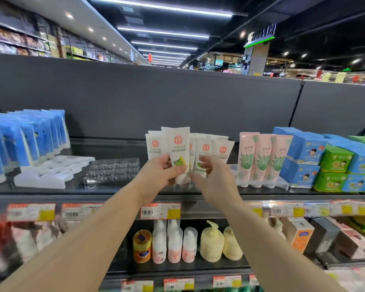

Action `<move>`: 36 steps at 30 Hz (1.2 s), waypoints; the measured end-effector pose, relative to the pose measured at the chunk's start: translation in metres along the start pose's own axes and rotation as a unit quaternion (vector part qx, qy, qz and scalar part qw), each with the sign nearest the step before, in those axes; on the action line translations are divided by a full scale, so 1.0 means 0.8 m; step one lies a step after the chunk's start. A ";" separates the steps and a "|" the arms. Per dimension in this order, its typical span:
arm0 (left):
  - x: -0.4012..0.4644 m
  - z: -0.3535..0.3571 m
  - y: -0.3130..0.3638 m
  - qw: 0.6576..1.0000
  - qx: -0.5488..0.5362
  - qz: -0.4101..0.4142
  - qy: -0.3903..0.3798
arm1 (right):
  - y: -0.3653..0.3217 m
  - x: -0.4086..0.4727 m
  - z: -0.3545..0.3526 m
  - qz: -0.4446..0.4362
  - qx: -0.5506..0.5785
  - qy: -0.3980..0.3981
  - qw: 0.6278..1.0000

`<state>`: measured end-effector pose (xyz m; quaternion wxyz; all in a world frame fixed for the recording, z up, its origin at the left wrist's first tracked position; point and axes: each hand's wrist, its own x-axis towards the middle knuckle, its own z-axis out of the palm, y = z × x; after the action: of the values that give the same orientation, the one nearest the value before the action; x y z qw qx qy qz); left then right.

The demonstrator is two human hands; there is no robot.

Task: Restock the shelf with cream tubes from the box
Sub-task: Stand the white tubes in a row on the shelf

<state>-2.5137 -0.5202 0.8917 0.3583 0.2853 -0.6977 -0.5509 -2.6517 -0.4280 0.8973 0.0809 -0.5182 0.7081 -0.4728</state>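
Several white cream tubes [205, 149] with red round logos stand cap-down in a cluster on the top shelf [118, 188]. My left hand [159, 172] grips the frontmost white tube [178, 144] around its lower half, holding it upright at the front of the cluster. My right hand [214, 175] hovers just right of it with fingers spread and curled, close to the tubes behind, holding nothing. The box is not in view.
Blue tubes [19, 142] stand at the shelf's left, with a white holder tray [53, 171] and a clear plastic tray [114, 170] beside them. Pink tubes [261, 159] and blue and green cartons [333, 163] fill the right. Bottles line the lower shelf [177, 268].
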 end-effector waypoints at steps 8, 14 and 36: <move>-0.011 -0.051 0.018 0.997 -0.008 0.015 0.073 | -0.047 0.028 0.044 -0.104 0.007 -0.100 0.990; -0.009 -0.097 -0.017 0.987 0.092 -0.032 0.128 | -0.026 0.038 0.098 -0.060 0.022 -0.096 0.993; -0.010 -0.077 -0.023 0.965 0.253 -0.039 0.056 | -0.013 0.039 0.112 -0.035 -0.065 -0.152 0.986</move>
<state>-2.4587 -0.5527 0.8809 0.2907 0.4242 -0.7816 -0.3530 -2.6046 -0.5064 0.8686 0.1371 -0.6125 0.6981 -0.3445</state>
